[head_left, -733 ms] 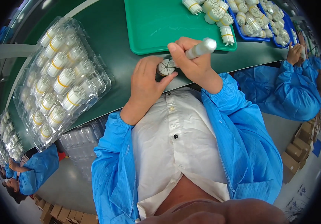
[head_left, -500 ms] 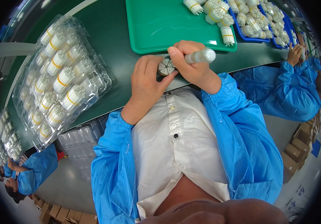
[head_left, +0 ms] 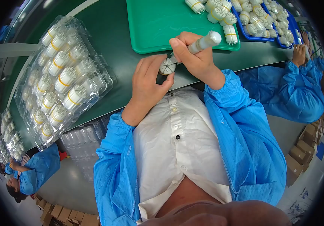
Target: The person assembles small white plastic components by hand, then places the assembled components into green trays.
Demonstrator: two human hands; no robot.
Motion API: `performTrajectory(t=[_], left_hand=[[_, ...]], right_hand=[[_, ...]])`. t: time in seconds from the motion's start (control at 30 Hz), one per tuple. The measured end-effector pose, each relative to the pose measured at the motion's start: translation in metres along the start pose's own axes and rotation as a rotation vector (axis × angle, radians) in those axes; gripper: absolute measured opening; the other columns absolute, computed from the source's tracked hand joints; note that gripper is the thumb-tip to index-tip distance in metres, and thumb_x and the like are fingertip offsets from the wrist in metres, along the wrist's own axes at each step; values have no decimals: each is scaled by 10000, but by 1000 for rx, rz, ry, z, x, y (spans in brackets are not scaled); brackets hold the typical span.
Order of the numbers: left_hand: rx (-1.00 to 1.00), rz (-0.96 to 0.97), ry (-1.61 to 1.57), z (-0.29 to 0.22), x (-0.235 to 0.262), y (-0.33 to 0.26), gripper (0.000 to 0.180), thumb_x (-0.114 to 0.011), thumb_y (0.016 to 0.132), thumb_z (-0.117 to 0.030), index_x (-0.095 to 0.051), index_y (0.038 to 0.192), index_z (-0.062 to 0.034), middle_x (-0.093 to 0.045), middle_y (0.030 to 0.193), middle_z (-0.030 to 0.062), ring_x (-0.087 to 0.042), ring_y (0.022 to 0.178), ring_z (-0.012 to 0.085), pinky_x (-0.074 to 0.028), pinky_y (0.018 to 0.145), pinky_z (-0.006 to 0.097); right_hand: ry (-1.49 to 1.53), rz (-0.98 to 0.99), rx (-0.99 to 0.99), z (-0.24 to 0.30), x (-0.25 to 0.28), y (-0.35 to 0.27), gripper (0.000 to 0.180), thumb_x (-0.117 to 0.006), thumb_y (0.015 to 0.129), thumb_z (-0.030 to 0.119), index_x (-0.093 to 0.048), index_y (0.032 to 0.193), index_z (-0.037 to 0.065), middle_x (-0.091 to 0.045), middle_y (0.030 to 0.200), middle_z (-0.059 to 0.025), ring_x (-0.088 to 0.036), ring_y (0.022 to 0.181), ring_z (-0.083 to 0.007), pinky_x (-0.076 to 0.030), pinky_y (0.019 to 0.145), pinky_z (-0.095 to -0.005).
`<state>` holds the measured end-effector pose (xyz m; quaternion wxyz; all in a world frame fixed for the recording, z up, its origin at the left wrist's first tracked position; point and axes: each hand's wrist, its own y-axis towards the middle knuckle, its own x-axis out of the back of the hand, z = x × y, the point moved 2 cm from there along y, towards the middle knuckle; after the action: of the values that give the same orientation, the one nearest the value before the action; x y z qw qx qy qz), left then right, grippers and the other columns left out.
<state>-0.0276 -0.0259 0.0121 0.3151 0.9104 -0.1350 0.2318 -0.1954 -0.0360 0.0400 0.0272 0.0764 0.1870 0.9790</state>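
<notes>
My left hand (head_left: 145, 81) is closed around a white cylindrical piece (head_left: 167, 67), its round end divided into wedge-shaped segments and facing up. Most of that piece's side is hidden by my fingers. Wrapped round the pale, wrapped-looking handle of a hand tool (head_left: 207, 40) is my right hand (head_left: 198, 60). The tool's narrow metal end reaches toward the far right edge of the round piece; whether it touches is too small to tell. Both hands are over the near edge of the dark green table (head_left: 109, 41).
A green tray (head_left: 162, 26) lies beyond my hands, with several white cylinders (head_left: 229, 34) banded in yellow at its right. Blue trays (head_left: 254, 38) of similar pieces stand farther right. Clear plastic trays (head_left: 105, 73) filled with cylinders are at left. Blue-sleeved co-workers (head_left: 275, 90) sit on both sides.
My right hand has raised and tilted the tool's handle away from me, and its metal end now shows beside the round piece. My left hand keeps its hold with slightly shifted fingers.
</notes>
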Motion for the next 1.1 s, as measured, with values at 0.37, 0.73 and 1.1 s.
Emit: performTrajectory(t=[0.37,0.73,1.1], left_hand=[[34,-9,71,2,0,0,450,-829,702,-82,-653,1113,-28,-635,1036,124,-611,925,317,-506,780,410],[88,5,-103,4,0,-5,671,-789,701,-39,-484,1297,6,-682,1147,138,-639,1033,328,-525,879,410],[31,28,141,0,4,1,509,-805,720,-78,-587,1175,-12,-644,1128,135,-606,1022,317,-510,816,416]], right_hand=[[-110,161,64,1,-1,2,321,-604,972,95,-542,666,22,-542,617,-51,-485,535,-124,-364,488,-313],[24,67,103,12,-1,12,323,-669,945,113,-526,667,28,-475,585,-8,-452,530,-74,-322,460,-280],[-54,136,108,0,-7,7,334,-682,928,143,-527,655,30,-432,560,-24,-400,512,-114,-302,455,-316]])
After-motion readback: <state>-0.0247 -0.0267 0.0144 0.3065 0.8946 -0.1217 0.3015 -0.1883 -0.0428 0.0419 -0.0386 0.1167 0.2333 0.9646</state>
